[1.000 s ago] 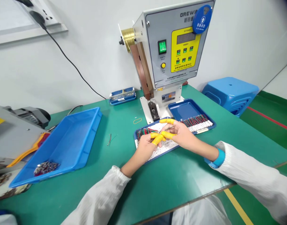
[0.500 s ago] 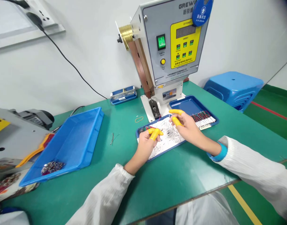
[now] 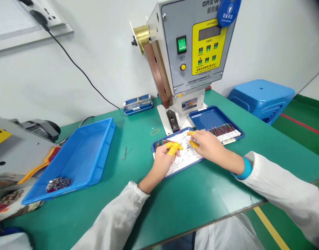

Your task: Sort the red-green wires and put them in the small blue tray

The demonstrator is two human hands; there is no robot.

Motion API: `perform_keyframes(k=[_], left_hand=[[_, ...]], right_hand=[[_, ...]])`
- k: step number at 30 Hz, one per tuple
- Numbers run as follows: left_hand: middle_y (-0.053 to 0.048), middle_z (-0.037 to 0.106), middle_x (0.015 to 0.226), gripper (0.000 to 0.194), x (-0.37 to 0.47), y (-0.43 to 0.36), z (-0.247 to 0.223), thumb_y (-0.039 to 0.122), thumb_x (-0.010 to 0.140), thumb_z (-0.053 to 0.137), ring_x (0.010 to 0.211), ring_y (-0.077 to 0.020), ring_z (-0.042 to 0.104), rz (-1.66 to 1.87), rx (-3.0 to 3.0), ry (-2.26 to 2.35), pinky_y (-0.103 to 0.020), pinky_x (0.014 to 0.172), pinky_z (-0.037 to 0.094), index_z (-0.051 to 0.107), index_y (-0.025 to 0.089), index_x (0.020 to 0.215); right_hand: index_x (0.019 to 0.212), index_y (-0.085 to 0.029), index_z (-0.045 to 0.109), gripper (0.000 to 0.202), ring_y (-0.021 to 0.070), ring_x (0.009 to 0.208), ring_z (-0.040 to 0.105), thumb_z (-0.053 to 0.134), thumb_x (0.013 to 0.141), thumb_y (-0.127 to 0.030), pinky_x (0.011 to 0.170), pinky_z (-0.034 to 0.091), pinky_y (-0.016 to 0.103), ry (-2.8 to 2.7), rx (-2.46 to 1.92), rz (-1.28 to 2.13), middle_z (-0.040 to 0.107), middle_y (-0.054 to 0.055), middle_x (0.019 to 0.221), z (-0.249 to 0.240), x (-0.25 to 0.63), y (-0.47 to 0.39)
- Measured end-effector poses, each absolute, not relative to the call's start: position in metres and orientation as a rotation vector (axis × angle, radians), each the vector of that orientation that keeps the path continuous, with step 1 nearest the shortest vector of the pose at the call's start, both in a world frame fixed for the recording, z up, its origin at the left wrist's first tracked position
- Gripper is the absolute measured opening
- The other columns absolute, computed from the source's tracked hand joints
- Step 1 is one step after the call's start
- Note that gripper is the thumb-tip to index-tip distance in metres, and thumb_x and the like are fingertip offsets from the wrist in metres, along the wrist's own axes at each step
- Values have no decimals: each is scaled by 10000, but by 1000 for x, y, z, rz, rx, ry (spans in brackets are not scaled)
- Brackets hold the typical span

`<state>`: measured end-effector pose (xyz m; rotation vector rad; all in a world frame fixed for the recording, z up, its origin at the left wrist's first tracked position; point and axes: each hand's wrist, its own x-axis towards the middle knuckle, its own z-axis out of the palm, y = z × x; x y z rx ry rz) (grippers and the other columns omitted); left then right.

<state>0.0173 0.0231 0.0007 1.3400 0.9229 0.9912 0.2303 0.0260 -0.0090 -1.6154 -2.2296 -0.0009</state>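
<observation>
My left hand point(image 3: 165, 156), with yellow finger cots, is pinched closed over the left part of a blue tray point(image 3: 184, 165). A thin red wire point(image 3: 169, 141) shows at its fingertips; the rest of the wire is hidden by the fingers. Just to the right, my right hand point(image 3: 207, 144) reaches low over the same tray with thumb and forefinger apart, also in yellow cots. Beneath its fingertips lie many small white tube pieces point(image 3: 184, 152) on a white surface; whether the fingers touch them I cannot tell. Wires with coloured insulation point(image 3: 159, 142) lie along the tray's back left edge.
A grey crimping machine point(image 3: 172, 119) stands behind the tray. Right of it, a second blue tray point(image 3: 204, 118) holds red and black wires with white ends point(image 3: 225, 132). A large blue bin point(image 3: 81, 156) is at left, near wire scraps point(image 3: 125, 152) and a rubber band point(image 3: 155, 132).
My right hand has lowered toward the white tube pieces and turned more palm-down. My left hand stays pinched in nearly the same place. The view has shifted slightly.
</observation>
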Motion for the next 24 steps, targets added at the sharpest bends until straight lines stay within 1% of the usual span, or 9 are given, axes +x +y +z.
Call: perform_keyframes(k=[2, 4, 8, 10, 12, 14, 15, 19, 24], left_hand=[[36, 490, 492, 465, 18, 23, 1, 562, 882, 675, 402, -45, 303, 971, 1354, 925, -228, 451, 210, 642, 142, 686], [26, 522, 524, 452, 18, 23, 2, 554, 872, 688, 411, -45, 322, 957, 1366, 924, -226, 453, 219, 662, 135, 703], [11, 566, 573, 427, 17, 24, 1, 534, 864, 703, 423, -45, 348, 920, 1392, 919, -219, 451, 227, 703, 120, 756], [10, 572, 581, 427, 17, 24, 0, 532, 867, 698, 423, -43, 349, 909, 1405, 921, -217, 448, 227, 705, 118, 759], [9, 581, 589, 424, 17, 25, -1, 533, 873, 690, 425, -45, 357, 899, 1417, 924, -215, 446, 235, 714, 119, 786], [14, 579, 581, 425, 17, 26, -2, 539, 877, 681, 424, -49, 364, 879, 1439, 923, -215, 442, 244, 720, 121, 809], [18, 572, 573, 427, 16, 26, -2, 542, 879, 677, 424, -51, 366, 864, 1455, 920, -215, 441, 248, 721, 123, 814], [31, 543, 544, 430, 16, 27, -2, 546, 888, 660, 416, -50, 352, 805, 1514, 911, -213, 436, 248, 715, 127, 807], [34, 537, 540, 417, 17, 26, -1, 528, 888, 655, 420, -50, 351, 783, 1540, 921, -208, 437, 251, 719, 125, 804]], right_hand=[[980, -169, 706, 120, 309, 914, 644, 590, 956, -190, 767, 439, 401, -2287, -1612, -36, 751, 137, 1015, -8, 230, 26], [929, -169, 717, 128, 313, 921, 640, 599, 964, -205, 764, 428, 398, -2332, -1613, -42, 755, 137, 991, -8, 230, 26], [879, -160, 736, 179, 295, 937, 646, 579, 964, -151, 796, 434, 388, -2355, -1583, 28, 757, 135, 979, -9, 231, 27], [955, -156, 749, 190, 282, 960, 654, 562, 956, -121, 829, 454, 388, -2270, -1526, 122, 755, 133, 1038, -11, 232, 28], [1103, -165, 737, 245, 257, 952, 663, 559, 943, -116, 839, 481, 382, -2087, -1418, 277, 744, 121, 1077, -15, 233, 31], [1207, -189, 709, 306, 229, 903, 671, 572, 936, -151, 805, 510, 369, -1833, -1284, 491, 737, 97, 1058, -17, 233, 36], [1215, -200, 707, 308, 219, 872, 673, 587, 932, -182, 779, 521, 362, -1692, -1225, 608, 738, 85, 1031, -18, 233, 39], [1120, -221, 740, 268, 200, 825, 675, 715, 872, -319, 732, 542, 352, -1213, -1087, 942, 745, 59, 962, -14, 231, 45], [1040, -222, 751, 354, 172, 812, 671, 870, 745, -377, 801, 584, 365, -982, -985, 1072, 733, 36, 911, 0, 226, 39]])
